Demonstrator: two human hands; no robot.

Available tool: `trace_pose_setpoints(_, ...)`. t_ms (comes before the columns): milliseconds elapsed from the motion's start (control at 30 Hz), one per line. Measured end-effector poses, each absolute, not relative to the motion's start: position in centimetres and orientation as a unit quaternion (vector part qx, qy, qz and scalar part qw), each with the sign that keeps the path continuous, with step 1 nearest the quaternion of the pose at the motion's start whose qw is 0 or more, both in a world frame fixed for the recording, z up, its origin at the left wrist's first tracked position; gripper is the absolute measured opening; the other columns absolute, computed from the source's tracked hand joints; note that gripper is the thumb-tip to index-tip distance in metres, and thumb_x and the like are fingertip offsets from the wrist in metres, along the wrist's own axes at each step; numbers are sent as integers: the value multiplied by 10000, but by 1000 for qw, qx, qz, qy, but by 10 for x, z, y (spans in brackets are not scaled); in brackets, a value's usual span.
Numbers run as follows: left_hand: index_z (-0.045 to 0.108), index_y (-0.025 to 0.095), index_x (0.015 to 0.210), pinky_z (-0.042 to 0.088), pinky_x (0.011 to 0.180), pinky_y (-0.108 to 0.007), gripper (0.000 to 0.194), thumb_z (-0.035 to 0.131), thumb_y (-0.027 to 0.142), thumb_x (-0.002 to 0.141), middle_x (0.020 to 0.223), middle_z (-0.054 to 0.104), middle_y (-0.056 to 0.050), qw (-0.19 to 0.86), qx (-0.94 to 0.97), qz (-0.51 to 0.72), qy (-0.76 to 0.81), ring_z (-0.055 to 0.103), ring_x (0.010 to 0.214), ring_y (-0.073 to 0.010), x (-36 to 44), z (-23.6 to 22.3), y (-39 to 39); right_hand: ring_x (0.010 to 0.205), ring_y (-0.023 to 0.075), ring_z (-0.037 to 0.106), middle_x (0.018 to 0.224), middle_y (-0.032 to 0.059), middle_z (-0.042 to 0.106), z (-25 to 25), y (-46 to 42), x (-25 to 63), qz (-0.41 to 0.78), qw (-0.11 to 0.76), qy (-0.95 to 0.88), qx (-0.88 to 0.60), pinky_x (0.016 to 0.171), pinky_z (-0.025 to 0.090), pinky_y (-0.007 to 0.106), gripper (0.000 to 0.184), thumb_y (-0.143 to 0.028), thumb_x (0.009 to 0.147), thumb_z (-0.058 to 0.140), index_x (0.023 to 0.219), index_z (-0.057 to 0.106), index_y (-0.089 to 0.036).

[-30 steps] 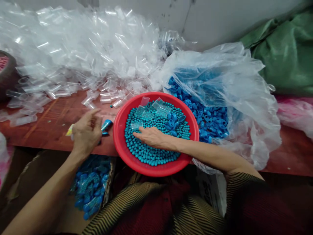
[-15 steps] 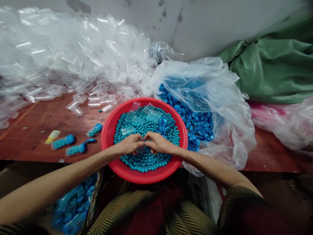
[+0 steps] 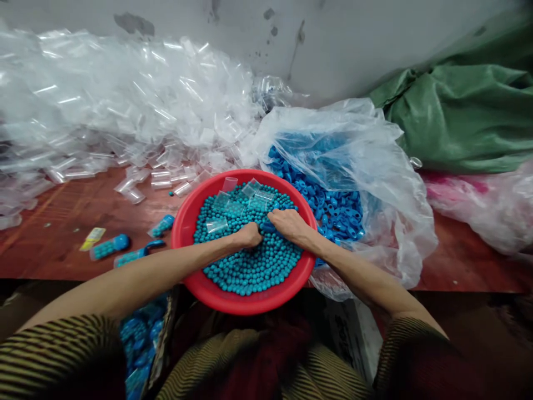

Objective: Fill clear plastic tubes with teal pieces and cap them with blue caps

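Observation:
A red basin full of small teal beads sits at the table's front edge, with a few clear plastic tubes and blue caps lying on the beads. My left hand is curled closed in the middle of the beads; what it holds is hidden. My right hand lies just right of it, fingers bent down over blue caps at the basin's right side. The two hands nearly touch.
A big heap of clear tubes fills the back left. An open plastic bag of blue caps lies right of the basin. Filled capped tubes lie on the red table. A box of filled tubes stands below; green sack behind.
My left hand left the filled tubes on the table and came into the basin. Both hands met over the beads, then shifted up and right toward the blue caps.

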State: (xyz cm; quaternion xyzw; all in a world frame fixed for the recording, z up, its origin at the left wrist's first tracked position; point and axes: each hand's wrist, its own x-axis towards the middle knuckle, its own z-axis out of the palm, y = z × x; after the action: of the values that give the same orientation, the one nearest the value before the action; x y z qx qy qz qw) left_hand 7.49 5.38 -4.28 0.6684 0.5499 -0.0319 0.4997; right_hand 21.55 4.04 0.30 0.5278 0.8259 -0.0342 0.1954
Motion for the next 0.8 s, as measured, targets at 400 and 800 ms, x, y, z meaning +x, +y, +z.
trace_pose_setpoints(400, 474, 184, 844, 467, 503, -234, 353, 728, 325, 645, 694, 605, 6, 781, 424, 141, 436, 600, 580, -136, 39, -31, 65, 856, 248, 564, 891, 126, 640, 5, 27, 221, 40, 29, 823, 565, 771, 374, 357, 231, -227, 921, 388, 981, 584, -118)
trace_pose_setpoints(800, 493, 174, 841, 429, 500, -183, 400, 766, 346, 604, 631, 591, 45, 758, 428, 235, 431, 576, 549, -91, 29, -23, 48, 920, 176, 636, 1028, 95, 687, -4, 23, 210, -272, -218, 778, 522, 828, 462, 290, 310, -176, 891, 441, 1160, 584, -118)
